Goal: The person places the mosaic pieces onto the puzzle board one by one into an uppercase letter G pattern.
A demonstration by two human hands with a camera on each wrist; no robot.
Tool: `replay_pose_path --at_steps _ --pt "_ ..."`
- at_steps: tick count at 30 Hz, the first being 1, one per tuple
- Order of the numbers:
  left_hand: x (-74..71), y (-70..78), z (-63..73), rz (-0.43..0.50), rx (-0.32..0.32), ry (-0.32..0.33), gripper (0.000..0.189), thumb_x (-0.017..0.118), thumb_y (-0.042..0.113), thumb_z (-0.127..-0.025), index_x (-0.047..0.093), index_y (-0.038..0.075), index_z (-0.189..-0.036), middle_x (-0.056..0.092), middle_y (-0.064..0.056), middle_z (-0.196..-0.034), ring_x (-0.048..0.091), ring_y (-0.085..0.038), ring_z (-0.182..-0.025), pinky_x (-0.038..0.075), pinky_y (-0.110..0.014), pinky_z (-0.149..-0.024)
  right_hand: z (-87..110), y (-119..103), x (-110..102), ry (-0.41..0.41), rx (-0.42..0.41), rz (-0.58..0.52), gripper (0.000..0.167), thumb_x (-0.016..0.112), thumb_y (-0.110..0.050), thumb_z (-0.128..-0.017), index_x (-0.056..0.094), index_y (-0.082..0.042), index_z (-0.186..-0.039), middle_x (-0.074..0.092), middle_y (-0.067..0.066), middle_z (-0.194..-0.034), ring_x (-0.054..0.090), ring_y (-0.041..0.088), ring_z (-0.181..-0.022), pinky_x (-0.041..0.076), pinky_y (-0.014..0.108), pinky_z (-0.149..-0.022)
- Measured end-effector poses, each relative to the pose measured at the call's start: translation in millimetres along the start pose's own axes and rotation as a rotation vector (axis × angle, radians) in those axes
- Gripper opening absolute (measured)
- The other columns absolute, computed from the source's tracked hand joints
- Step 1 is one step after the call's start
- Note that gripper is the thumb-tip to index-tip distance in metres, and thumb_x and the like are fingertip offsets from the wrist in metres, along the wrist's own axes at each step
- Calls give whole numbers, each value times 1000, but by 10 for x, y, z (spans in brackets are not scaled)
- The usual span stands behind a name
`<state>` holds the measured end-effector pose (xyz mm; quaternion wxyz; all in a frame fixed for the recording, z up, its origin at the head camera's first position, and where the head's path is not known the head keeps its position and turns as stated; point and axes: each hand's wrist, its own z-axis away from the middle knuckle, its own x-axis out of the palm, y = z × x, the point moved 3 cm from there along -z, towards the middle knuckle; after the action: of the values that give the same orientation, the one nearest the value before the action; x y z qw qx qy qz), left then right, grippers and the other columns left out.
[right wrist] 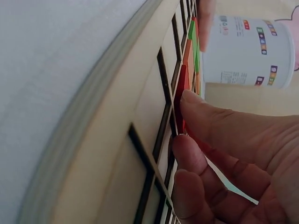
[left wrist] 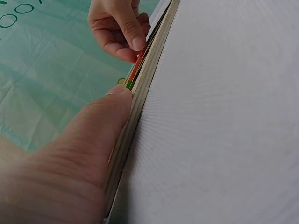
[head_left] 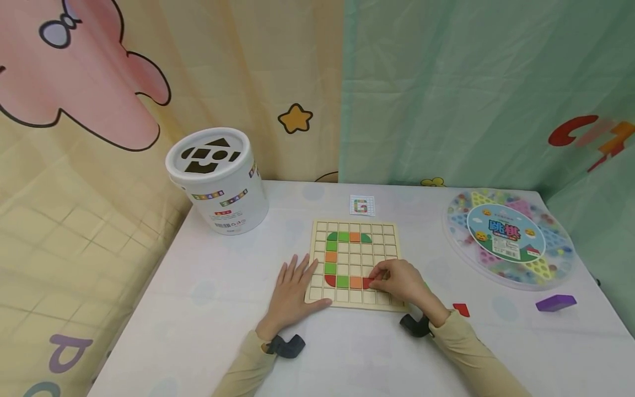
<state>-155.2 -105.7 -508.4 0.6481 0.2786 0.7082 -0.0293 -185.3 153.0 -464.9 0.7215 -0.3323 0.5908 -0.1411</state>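
Observation:
A wooden grid board point(head_left: 364, 298) lies on the table, with green, orange and red pieces set in a C-like outline. My right hand point(head_left: 401, 281) is at the lower right end of that outline. Its thumb and fingers pinch a red piece point(right wrist: 179, 91) low at a cell beside an orange piece point(head_left: 355, 283). My left hand point(head_left: 291, 292) lies with fingers spread at the board's left edge; in the left wrist view its thumb point(left wrist: 107, 109) rests along the board's rim. Behind the board is a small card point(head_left: 362, 205) printed with a coloured block G.
A white shape-sorter bucket point(head_left: 228, 193) stands at the back left. On the right lie a round Chinese checkers box point(head_left: 506, 231) and a purple block point(head_left: 555, 302). Near my right wrist is a loose red piece point(head_left: 461, 310). Curtains point(head_left: 446, 99) hang behind the table.

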Motion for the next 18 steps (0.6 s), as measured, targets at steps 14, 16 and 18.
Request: replay_pose_path --at_steps 14,16,18 --pt "1 1 1 4 4 12 94 58 65 -80 29 10 -150 20 -9 -156 7 -32 -142 3 -47 -113 -38 -16 -27 -11 -22 19 12 81 -21 -75 69 -20 -74 57 -13 -64 50 9 -56 41 29 -53" --pt "8 -3 2 0 2 10 94 58 66 -80 29 11 -150 20 -8 -156 7 -32 -143 3 -47 -113 -38 -19 -25 -9 -26 12 12 81 -21 -76 69 -20 -74 58 -13 -64 50 9 -56 41 29 -53" --pt "14 -6 1 -4 -1 9 94 57 67 -80 29 11 -150 20 -8 -156 6 -32 -143 3 -47 -113 -34 -20 -26 -2 -35 7 11 80 -21 -77 69 -19 -75 58 -13 -65 50 9 -56 41 29 -53"
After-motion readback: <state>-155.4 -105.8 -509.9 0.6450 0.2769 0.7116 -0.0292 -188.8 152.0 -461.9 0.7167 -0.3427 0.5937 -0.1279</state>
